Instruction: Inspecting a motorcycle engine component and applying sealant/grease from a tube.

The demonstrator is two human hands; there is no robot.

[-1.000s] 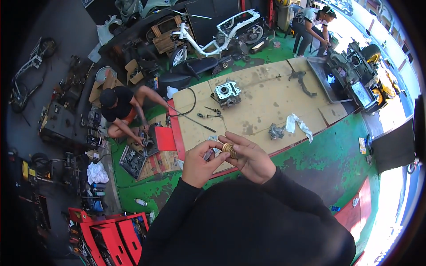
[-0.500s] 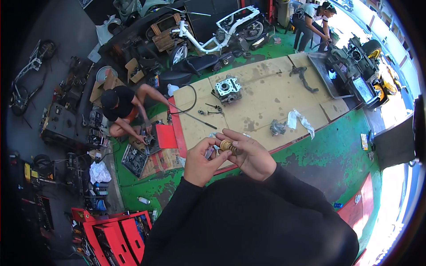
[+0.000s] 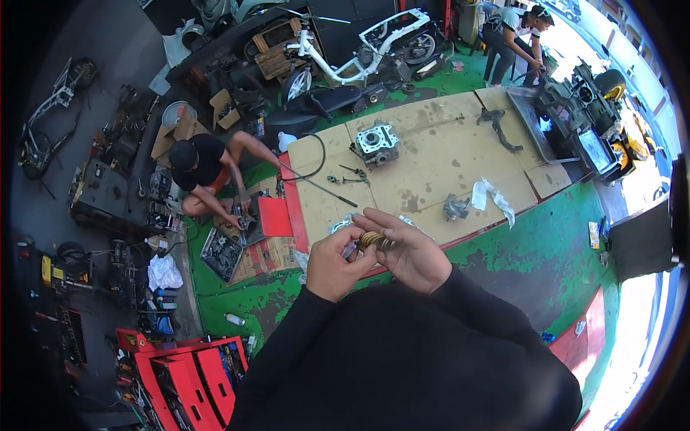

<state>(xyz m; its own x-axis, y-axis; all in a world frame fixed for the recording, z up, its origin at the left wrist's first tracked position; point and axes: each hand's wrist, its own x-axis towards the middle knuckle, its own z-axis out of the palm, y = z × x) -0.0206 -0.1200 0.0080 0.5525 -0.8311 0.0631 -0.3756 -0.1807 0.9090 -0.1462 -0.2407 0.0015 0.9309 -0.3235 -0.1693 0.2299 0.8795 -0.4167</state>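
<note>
Over the near edge of the cardboard-covered table point(image 3: 424, 183), my two hands meet around a brass-coloured coil spring point(image 3: 371, 238). My left hand point(image 3: 332, 266) pinches the spring's left side between thumb and fingers. A small greyish piece point(image 3: 349, 249) shows in that palm, too hidden to name. From the other side, my right hand point(image 3: 411, 257) curls round the spring, its thumb against the coils and its index finger stretched above. Beyond them stands an engine block point(image 3: 376, 144) with a pale gasket face. Some small metal parts point(image 3: 349, 177) lie nearer, beside a black hose point(image 3: 322, 161).
A dirty metal part point(image 3: 455, 207) and a white rag point(image 3: 492, 200) lie right of my hands. A person point(image 3: 205, 176) squats at the left, handling parts. Another person point(image 3: 514, 39) bends at the far right. A red tool cabinet point(image 3: 188, 384) stands at lower left.
The spring has tilted between my fingers, so its coils show more from the side. The surroundings have shifted slightly rightward in view. Both hands stay together.
</note>
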